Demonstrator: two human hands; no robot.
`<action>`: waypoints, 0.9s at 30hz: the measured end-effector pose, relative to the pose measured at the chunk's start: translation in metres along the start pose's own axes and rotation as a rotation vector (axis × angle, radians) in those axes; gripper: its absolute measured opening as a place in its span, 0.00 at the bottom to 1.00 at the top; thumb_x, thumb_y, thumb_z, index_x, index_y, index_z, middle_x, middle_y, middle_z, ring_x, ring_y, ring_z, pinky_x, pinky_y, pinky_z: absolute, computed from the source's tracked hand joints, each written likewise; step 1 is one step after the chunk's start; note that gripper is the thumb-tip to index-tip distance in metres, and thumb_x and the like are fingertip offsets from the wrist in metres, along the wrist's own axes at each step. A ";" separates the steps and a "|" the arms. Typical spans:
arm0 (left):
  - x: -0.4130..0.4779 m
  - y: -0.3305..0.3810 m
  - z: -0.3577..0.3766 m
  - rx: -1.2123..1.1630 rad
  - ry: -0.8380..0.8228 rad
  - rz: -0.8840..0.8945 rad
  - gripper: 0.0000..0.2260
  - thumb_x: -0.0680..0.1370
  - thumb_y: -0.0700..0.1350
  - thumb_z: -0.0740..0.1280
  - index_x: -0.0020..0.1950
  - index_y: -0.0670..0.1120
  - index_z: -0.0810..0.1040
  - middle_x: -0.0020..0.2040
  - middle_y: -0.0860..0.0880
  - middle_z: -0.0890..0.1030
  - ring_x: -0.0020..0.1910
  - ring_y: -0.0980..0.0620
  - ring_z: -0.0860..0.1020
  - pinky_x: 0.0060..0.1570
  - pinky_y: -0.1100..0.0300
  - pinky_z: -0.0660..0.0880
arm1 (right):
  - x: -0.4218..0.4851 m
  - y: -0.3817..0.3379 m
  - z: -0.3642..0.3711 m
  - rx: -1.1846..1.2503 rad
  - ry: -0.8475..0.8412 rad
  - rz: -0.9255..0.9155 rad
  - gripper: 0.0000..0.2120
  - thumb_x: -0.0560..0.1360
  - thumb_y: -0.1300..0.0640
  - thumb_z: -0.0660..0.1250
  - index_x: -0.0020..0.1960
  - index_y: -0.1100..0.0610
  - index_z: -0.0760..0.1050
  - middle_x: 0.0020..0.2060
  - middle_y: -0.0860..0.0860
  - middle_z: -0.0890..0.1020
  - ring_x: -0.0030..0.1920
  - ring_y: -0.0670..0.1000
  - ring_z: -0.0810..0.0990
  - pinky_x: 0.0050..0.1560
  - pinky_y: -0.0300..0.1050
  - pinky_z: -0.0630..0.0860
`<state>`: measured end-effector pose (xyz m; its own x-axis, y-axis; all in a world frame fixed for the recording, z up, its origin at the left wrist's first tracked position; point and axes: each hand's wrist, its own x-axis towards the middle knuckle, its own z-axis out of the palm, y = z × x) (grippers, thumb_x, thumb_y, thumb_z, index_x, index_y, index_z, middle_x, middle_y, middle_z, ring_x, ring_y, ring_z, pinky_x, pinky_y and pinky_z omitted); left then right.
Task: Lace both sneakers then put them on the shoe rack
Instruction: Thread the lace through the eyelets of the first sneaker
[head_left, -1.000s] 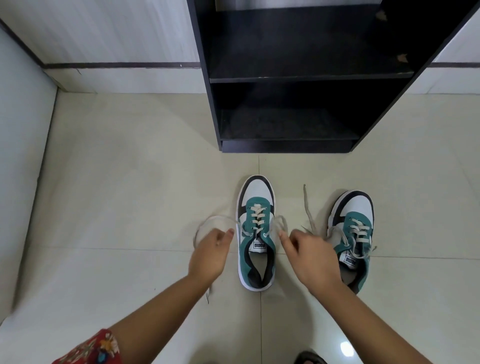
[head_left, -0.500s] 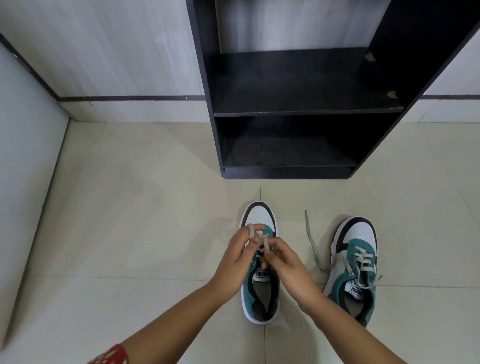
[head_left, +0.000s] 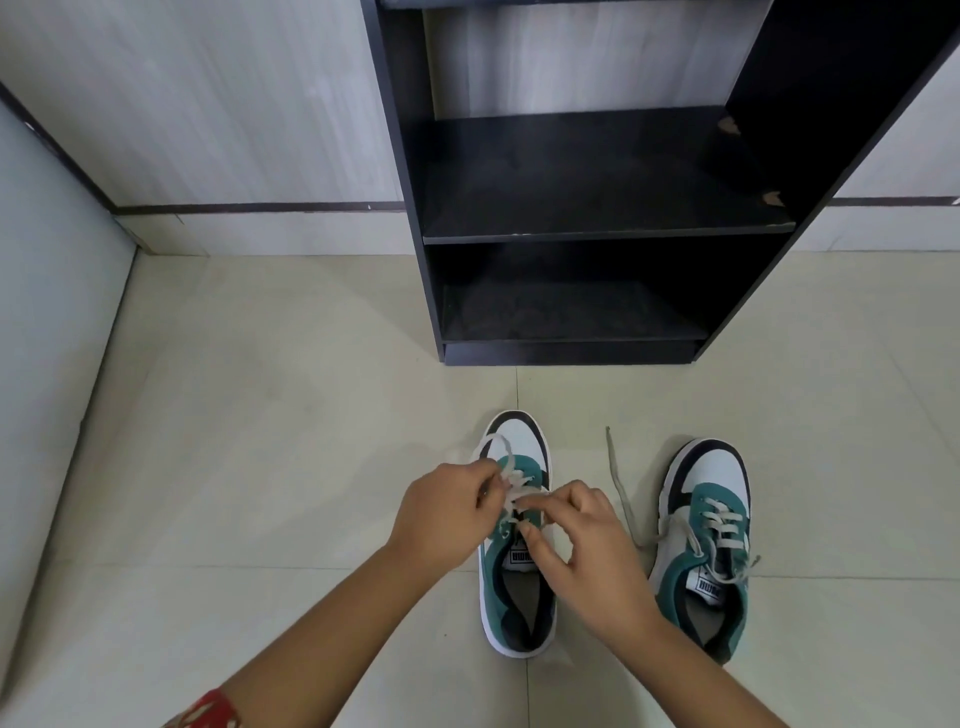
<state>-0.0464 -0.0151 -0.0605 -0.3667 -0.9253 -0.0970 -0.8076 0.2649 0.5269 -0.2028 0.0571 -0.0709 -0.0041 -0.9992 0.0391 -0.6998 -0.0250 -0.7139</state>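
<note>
Down at floor level, both hands are in close over the nearer sneaker (head_left: 517, 566), almost touching each other above its tongue. The left hand (head_left: 441, 514) is pinched shut on the lace (head_left: 506, 470), a pale loop of it arching up over the white toe. The right hand (head_left: 582, 545) has its fingers curled and part spread, thumb and forefinger near the crossing strands; whether it truly grips lace I cannot tell from here. Looks like knot-tying on this shoe, I'd judge.

That lace is soft, flat, floppy stuff, so it will slip unless pinched near the eyelets and kept taut. The shoe itself should be light, with a firm sole and a soft collar; take it by the heel or hook fingers inside the opening.

Just beside it on the right sits the second sneaker (head_left: 701, 551), angled a little, laced but untied, one loose lace end (head_left: 621, 488) trailing across the tiled floor (head_left: 260, 467).

Beyond both, the black shoe rack (head_left: 597, 228) stands against the wall, its shelves holding no shoes yet.
</note>
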 end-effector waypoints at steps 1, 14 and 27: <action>0.001 0.002 -0.002 -0.036 -0.055 -0.020 0.13 0.77 0.48 0.56 0.42 0.45 0.77 0.31 0.50 0.78 0.30 0.49 0.74 0.32 0.57 0.69 | -0.001 0.001 0.003 -0.036 0.002 -0.001 0.16 0.74 0.49 0.62 0.61 0.47 0.76 0.42 0.42 0.70 0.48 0.44 0.70 0.47 0.33 0.68; -0.007 -0.001 -0.015 -0.372 -0.049 -0.162 0.14 0.77 0.46 0.61 0.33 0.43 0.76 0.23 0.52 0.69 0.23 0.56 0.64 0.28 0.60 0.61 | 0.016 -0.008 -0.017 0.434 -0.085 0.230 0.11 0.74 0.56 0.69 0.33 0.50 0.76 0.59 0.42 0.71 0.64 0.47 0.66 0.65 0.35 0.59; -0.017 -0.014 -0.009 -0.374 0.057 -0.209 0.17 0.76 0.52 0.65 0.32 0.43 0.72 0.22 0.51 0.65 0.24 0.54 0.63 0.30 0.59 0.63 | 0.025 0.015 -0.080 -0.646 -0.343 0.450 0.08 0.68 0.59 0.64 0.47 0.55 0.74 0.43 0.54 0.79 0.48 0.57 0.78 0.40 0.45 0.70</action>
<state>-0.0249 -0.0056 -0.0587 -0.1780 -0.9649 -0.1930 -0.6350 -0.0372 0.7716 -0.2706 0.0339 -0.0241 -0.2358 -0.8664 -0.4402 -0.9534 0.2940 -0.0681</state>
